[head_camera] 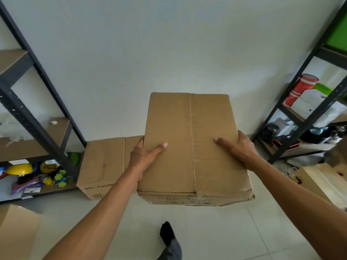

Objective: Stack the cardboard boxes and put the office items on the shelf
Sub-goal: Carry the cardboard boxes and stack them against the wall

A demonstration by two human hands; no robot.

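Note:
I hold a taped brown cardboard box up in the air in front of me. My left hand grips its left edge, thumb lying across the top face. On the right edge my right hand grips the same way, thumb on top and fingers hidden behind the side. Below and behind the held box, a second cardboard box sits on the floor against the white wall. Another box lies at the right, and a box corner shows at the lower left.
A black metal shelf stands at the left with colourful items on its bottom board. The right-hand shelf carries a red canister, white boxes and dark items. My foot is on the pale tiled floor.

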